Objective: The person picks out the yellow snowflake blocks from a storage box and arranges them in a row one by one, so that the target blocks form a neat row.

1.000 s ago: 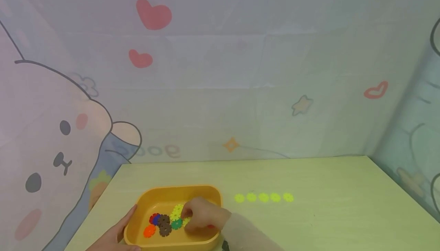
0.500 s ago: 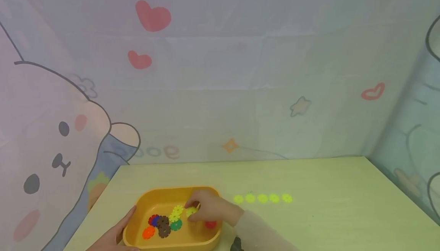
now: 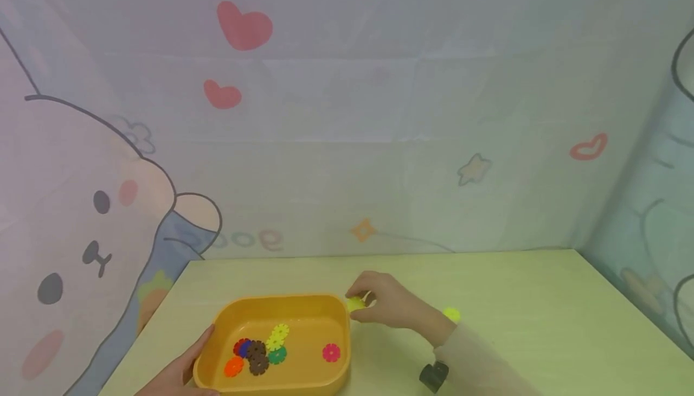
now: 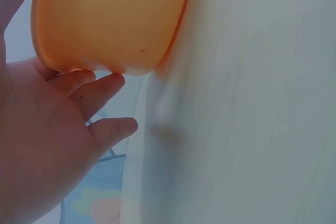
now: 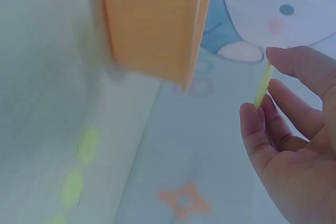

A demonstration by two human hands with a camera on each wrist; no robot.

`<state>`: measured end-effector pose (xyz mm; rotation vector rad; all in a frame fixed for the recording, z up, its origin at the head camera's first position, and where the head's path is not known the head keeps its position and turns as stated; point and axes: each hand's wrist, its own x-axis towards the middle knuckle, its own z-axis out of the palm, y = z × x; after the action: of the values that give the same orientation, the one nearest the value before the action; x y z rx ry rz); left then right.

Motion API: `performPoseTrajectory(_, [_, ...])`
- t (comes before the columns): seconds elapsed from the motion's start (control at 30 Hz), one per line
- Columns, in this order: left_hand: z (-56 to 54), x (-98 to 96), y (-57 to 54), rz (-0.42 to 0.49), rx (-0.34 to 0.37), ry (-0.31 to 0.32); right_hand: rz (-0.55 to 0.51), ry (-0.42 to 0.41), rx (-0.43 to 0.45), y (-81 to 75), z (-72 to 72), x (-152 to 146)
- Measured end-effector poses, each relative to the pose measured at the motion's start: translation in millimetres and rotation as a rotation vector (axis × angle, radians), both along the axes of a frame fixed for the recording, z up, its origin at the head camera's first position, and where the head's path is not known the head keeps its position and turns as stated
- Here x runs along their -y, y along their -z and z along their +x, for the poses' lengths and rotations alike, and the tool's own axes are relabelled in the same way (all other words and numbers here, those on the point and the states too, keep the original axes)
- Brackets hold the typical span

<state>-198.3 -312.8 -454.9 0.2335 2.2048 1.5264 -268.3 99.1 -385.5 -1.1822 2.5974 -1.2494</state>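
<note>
My right hand (image 3: 398, 305) pinches a yellow-green snowflake disc (image 3: 355, 304) between thumb and fingertips, just outside the right rim of a yellow plastic tray (image 3: 271, 304). In the right wrist view the disc (image 5: 264, 85) shows edge-on. My left hand (image 3: 175, 375) holds the tray at its near left corner; in the left wrist view its fingertips touch the wall (image 4: 110, 24). Inside the tray lie yellow discs (image 3: 277, 339), a green disc (image 3: 278, 355), brown discs (image 3: 258, 364), an orange disc (image 3: 234, 366), a blue disc (image 3: 246, 348), a red disc and a pink disc (image 3: 331, 352).
On the table (image 3: 520, 299), right of the tray, lies a row of yellow-green discs; my right arm hides most of it in the head view, leaving one disc (image 3: 451, 314) showing. The right wrist view shows part of the row (image 5: 72, 188). A printed cloth (image 3: 325, 113) hangs behind.
My right hand has lifted the yellow-green disc out of the tray and moved right over its rim. The pink disc is now uncovered. The left hand stays at the tray.
</note>
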Motion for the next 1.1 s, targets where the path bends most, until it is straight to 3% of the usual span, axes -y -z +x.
performPoseTrajectory(0.27, [-0.7, -0.8, -0.1, -0.012, -0.017, 0.011, 0.031, 0.092, -0.047, 0.4, 1.0, -59])
performPoseTrajectory(0.5, [-0.1, 1.2, 1.1, 0.057, 0.037, 0.012, 0.067, 0.163, -0.105, 9.4, -1.3, -99])
performPoseTrajectory(0.9, [2.6, -2.8, -5.0, 0.171, 0.143, -0.043, 0.094, 0.358, -0.061, 32.9, -7.1, -151])
performPoseTrajectory(1.1, [2.8, -2.7, -3.2, 0.143, 0.123, -0.037, 0.090, 0.426, 0.028, 47.9, -8.4, -165])
